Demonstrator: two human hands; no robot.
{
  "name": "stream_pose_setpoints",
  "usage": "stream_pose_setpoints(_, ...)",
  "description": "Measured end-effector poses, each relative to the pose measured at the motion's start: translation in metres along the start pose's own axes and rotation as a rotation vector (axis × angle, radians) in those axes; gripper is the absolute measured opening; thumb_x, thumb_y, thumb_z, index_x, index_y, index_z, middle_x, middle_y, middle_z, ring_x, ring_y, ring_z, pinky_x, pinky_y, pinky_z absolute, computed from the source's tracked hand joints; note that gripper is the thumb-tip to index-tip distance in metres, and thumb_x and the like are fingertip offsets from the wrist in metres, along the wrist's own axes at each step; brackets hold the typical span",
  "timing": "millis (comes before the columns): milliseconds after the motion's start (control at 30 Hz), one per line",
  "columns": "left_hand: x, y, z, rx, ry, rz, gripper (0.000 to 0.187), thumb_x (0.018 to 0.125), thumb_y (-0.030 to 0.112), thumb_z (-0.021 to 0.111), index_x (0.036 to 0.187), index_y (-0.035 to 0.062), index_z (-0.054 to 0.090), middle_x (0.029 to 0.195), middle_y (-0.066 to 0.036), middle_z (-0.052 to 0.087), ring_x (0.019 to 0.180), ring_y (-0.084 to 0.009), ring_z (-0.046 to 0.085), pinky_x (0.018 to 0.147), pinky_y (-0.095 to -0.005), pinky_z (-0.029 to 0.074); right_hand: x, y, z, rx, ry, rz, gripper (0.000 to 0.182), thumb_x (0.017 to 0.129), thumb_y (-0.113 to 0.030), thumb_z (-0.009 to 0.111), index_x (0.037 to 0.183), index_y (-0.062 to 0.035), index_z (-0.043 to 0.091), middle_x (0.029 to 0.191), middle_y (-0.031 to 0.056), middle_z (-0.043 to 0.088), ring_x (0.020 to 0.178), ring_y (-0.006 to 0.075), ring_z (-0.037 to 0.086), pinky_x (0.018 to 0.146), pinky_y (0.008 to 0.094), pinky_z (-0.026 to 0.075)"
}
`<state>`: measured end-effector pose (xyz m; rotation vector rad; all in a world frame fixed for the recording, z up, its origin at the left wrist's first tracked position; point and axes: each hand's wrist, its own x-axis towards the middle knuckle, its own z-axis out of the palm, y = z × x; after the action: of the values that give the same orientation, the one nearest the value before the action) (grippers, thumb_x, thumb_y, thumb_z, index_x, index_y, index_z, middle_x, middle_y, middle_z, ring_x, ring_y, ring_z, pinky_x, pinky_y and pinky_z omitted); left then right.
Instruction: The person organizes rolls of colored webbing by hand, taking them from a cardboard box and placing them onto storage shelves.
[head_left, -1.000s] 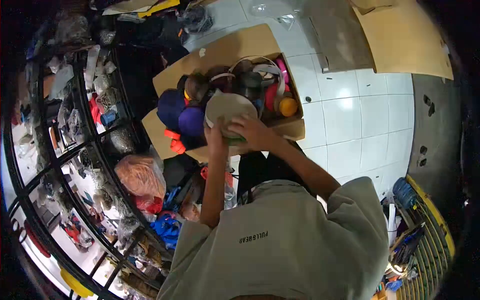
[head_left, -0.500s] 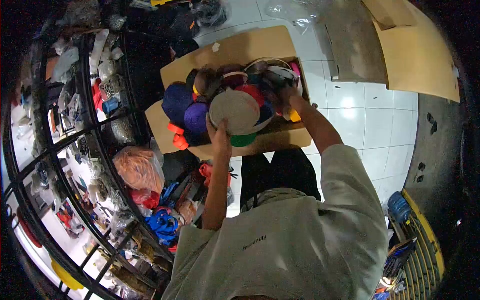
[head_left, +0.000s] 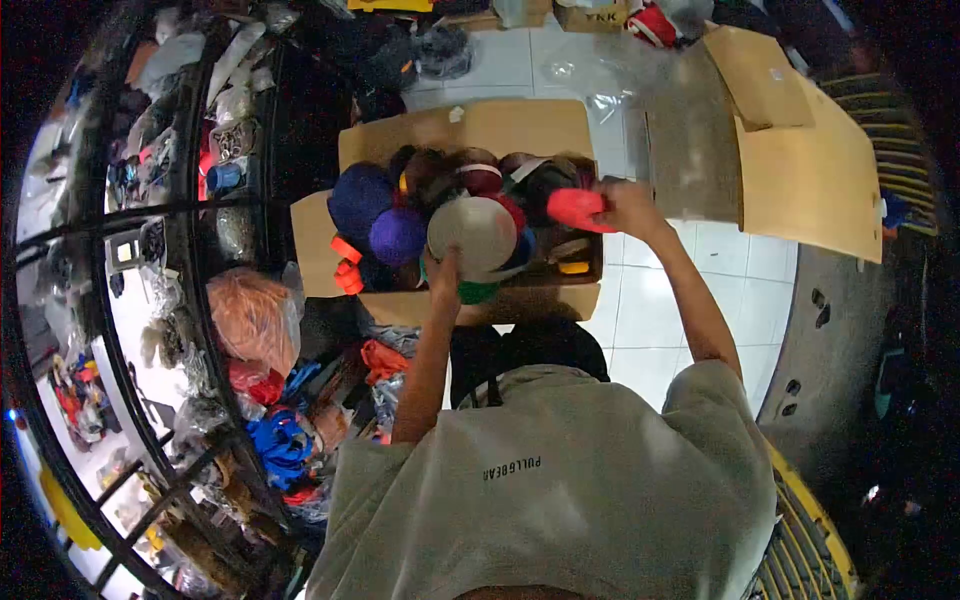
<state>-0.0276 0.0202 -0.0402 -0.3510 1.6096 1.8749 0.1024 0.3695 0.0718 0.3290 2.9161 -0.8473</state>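
An open cardboard box [head_left: 520, 118] in front of me holds several coiled rolls of strap or ribbon. My left hand [head_left: 443, 280] is closed on the near edge of a large beige roll [head_left: 472, 238], which lies flat face up over the others. At the box's right side my right hand [head_left: 628, 208] grips a bright red-pink roll [head_left: 578, 208], raised above the box. Around them sit a navy roll [head_left: 362, 203], a purple roll [head_left: 397, 236], dark maroon rolls [head_left: 475, 172] and a green roll [head_left: 478, 293], partly hidden. An orange strap [head_left: 347, 265] hangs at the left.
Black metal shelving [head_left: 190, 210] crowded with bagged goods stands on the left. A bag of orange material [head_left: 255, 320] and blue straps [head_left: 275, 447] lie beside my legs. White floor tiles [head_left: 655, 300] show to the right. A large cardboard sheet [head_left: 810, 180] is at the upper right.
My right hand has come up from inside the box's right side, now with the red-pink roll in it. My left hand stays on the beige roll. The camera view has shifted.
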Motion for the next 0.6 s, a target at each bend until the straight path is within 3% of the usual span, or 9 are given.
stream_pose_setpoints(33,0.010,-0.010,-0.006,0.121,0.004,0.039,0.077,0.086,0.013,0.065,0.148,0.0048,0.020,0.137,-0.018,0.046,0.123,-0.0296,0.047,0.104,-0.0432,0.038,-0.001,-0.004,-0.019,0.150,0.011,0.119,0.038,0.069,-0.022,0.082,0.099,-0.0032,0.068,0.089,0.0112,0.067,0.079,0.0247,0.065,0.071,0.0351,0.052)
stream_pose_setpoints(67,0.013,-0.010,-0.005,0.102,0.003,0.057,0.077,0.086,0.013,0.065,0.148,0.0048,0.020,0.137,-0.018,0.046,0.123,-0.0296,0.047,0.104,-0.0432,0.038,-0.002,-0.009,-0.033,0.133,0.017,0.101,0.038,0.069,-0.022,0.082,0.099,-0.0032,0.068,0.089,0.0112,0.067,0.079,0.0247,0.065,0.071,0.0351,0.052)
stream_pose_setpoints(167,0.018,-0.007,0.007,0.521,0.299,0.062,0.104,0.078,0.030,0.074,0.151,0.0026,0.005,0.126,-0.029,0.052,0.116,-0.0424,0.051,0.101,-0.0468,0.041,-0.002,-0.040,-0.077,0.635,0.220,0.325,0.037,0.077,-0.028,0.080,0.100,-0.0013,0.068,0.085,0.0063,0.066,0.077,0.0102,0.059,0.071,0.0272,0.049)
stream_pose_setpoints(267,0.018,-0.024,-0.006,0.619,0.283,0.165,0.109,0.078,0.031,0.075,0.151,0.0033,-0.001,0.126,-0.033,0.051,0.113,-0.0466,0.052,0.100,-0.0486,0.041,0.007,-0.087,-0.103,0.979,0.366,0.397,0.037,0.084,-0.027,0.075,0.109,-0.0013,0.066,0.096,0.0048,0.067,0.086,0.0120,0.062,0.076,0.0269,0.049)
stream_pose_setpoints(367,0.004,-0.033,-0.001,0.927,0.318,0.327,0.102,0.079,0.031,0.072,0.152,0.0065,0.004,0.130,-0.031,0.047,0.116,-0.0475,0.049,0.099,-0.0537,0.040,0.020,-0.142,-0.123,1.242,0.408,0.276,0.042,0.089,-0.020,0.069,0.124,0.0003,0.056,0.113,0.0072,0.064,0.105,0.0142,0.058,0.091,0.0285,0.045)
stream_pose_setpoints(433,0.002,-0.025,0.012,1.093,0.356,0.068,0.096,0.083,0.039,0.066,0.154,0.0169,0.006,0.139,-0.028,0.040,0.126,-0.0491,0.038,0.098,-0.0618,0.036,0.039,-0.182,-0.134,1.280,0.399,0.230,0.043,0.091,-0.018,0.067,0.128,-0.0023,0.054,0.121,0.0074,0.060,0.110,0.0156,0.057,0.095,0.0318,0.045)
stream_pose_setpoints(467,-0.018,0.006,0.019,1.034,0.326,-0.013,0.093,0.086,0.040,0.064,0.154,0.0155,0.005,0.143,-0.028,0.036,0.129,-0.0495,0.036,0.101,-0.0600,0.034,0.049,-0.193,-0.135,1.276,0.403,0.224,0.041,0.091,-0.019,0.066,0.127,-0.0036,0.054,0.121,0.0068,0.061,0.110,0.0159,0.057,0.094,0.0330,0.046)
stream_pose_setpoints(533,-0.009,-0.009,0.011,0.981,0.387,0.176,0.088,0.085,0.049,0.060,0.151,0.0108,0.015,0.137,-0.029,0.040,0.122,-0.0504,0.042,0.102,-0.0571,0.039,0.064,-0.245,-0.144,1.277,0.327,0.086,0.044,0.091,-0.021,0.067,0.128,-0.0024,0.053,0.119,0.0071,0.062,0.108,0.0168,0.058,0.094,0.0337,0.046)
stream_pose_setpoints(600,-0.026,0.038,0.004,0.501,0.258,0.362,0.079,0.094,0.044,0.054,0.154,0.0187,0.010,0.147,-0.025,0.033,0.131,-0.0364,0.041,0.103,-0.0556,0.036,0.082,-0.283,-0.143,1.282,0.269,0.009,0.043,0.090,-0.022,0.068,0.126,-0.0011,0.054,0.118,0.0071,0.062,0.107,0.0168,0.059,0.094,0.0331,0.046)
